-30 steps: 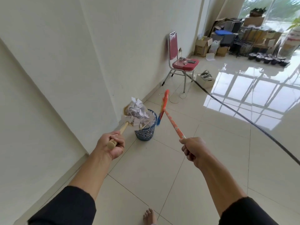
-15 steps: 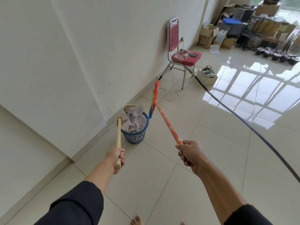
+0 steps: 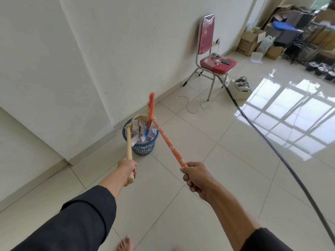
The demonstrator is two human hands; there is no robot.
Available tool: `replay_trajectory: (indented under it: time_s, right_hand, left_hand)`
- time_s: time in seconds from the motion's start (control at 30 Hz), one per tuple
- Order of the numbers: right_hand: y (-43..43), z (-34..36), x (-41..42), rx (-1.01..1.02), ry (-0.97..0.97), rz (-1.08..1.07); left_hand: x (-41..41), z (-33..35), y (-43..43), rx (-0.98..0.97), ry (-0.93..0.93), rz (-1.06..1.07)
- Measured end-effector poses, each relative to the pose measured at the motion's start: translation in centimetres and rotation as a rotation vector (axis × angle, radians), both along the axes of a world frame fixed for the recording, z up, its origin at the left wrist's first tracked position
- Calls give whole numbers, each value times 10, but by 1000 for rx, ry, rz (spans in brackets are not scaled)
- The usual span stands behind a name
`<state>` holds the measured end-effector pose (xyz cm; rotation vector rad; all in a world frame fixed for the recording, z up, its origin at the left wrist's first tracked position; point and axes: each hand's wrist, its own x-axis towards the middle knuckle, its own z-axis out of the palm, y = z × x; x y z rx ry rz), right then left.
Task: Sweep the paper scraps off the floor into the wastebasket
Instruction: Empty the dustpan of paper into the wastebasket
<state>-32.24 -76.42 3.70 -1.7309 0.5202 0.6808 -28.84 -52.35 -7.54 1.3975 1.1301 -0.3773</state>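
At seven o'clock the left hand (image 3: 127, 169) is curled round the pale dustpan handle (image 3: 129, 142); at five o'clock the right hand (image 3: 196, 176) is wrapped round the orange broom handle (image 3: 169, 142). Farther out, at twelve o'clock, the dustpan (image 3: 138, 118) tips over the blue wastebasket (image 3: 143, 148), where the paper scraps (image 3: 139, 131) heap to the rim and the broom head (image 3: 150, 115) pokes among them. The light basket could tip under a hard push, or scraps could spill over the rim. A black cable (image 3: 272, 147) at two o'clock invites tripping.

One head-worn wide-angle view looks forward and down along both forearms to the tiled floor (image 3: 199, 142).
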Motion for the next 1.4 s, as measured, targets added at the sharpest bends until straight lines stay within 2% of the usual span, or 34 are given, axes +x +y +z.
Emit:
replay_trajectory:
  time_s: [0.23, 0.43, 0.7, 1.07, 1.4]
  right_hand:
    - [-20, 7, 14, 67, -5, 4]
    - [-27, 14, 20, 131, 5, -45]
    - [-18, -9, 17, 140, 51, -59]
    - [10, -46, 17, 24, 142, -25]
    - [-9, -27, 20, 112, 135, -112]
  left_hand:
    - [9, 21, -36, 90, -66, -34]
    - [15, 42, -48, 268, -96, -139]
    - [9, 34, -44, 426, -21, -247]
    - [-1, 15, -42, 607, 93, -505]
    - [-11, 65, -49, 696, 44, -559]
